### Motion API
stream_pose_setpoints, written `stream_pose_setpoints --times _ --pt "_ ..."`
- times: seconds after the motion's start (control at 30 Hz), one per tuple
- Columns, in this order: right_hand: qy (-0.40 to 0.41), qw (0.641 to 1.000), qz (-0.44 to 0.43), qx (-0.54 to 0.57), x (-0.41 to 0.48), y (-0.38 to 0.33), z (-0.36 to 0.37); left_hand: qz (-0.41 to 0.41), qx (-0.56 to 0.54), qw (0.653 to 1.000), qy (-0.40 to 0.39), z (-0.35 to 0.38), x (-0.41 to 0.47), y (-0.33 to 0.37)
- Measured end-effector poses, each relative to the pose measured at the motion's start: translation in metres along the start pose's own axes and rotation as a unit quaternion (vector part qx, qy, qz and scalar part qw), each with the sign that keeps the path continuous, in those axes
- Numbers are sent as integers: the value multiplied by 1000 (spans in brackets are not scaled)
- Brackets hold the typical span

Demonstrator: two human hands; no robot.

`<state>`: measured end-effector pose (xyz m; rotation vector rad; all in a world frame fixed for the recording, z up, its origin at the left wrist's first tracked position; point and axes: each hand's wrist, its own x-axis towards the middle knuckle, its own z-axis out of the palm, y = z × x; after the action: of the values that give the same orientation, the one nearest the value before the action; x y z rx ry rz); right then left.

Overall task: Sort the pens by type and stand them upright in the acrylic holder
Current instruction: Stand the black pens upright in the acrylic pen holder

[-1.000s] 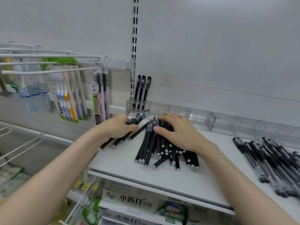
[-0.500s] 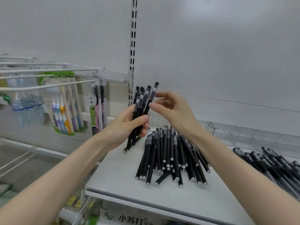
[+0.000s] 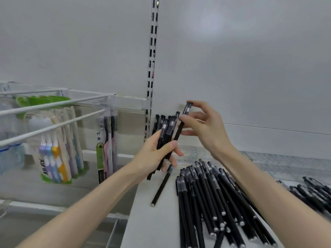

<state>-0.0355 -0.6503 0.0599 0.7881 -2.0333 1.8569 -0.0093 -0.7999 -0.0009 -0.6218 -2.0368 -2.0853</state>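
Left hand [image 3: 154,156], right hand [image 3: 206,127] — gripping pens [image 3: 165,133]

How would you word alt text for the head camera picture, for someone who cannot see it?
A person's left hand grips a bundle of black pens while the right hand pinches the upper end of a single pen at the bundle's edge. A heap of black pens lies on the grey shelf below; packaged toothbrushes hang at left.

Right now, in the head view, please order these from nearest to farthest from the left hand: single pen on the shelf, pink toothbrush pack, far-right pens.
1. The single pen, lying just below the left hand, which grips a pen bundle.
2. The pink toothbrush pack, hanging to the hand's left.
3. The far-right pens, far off on the right.
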Motion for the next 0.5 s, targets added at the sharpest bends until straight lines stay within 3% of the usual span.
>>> stream_pose_setpoints --times 0.1,0.27,0.5 --pt "22 999 14 -31 5 4 1 7 -9 999 41 3 5 -11" --pt "35 999 29 17 7 11 7 18 -23 990 139 9 3 -24" --pt "80 994 -67 -23 26 14 -2 41 -31 970 236 9 0 -33"
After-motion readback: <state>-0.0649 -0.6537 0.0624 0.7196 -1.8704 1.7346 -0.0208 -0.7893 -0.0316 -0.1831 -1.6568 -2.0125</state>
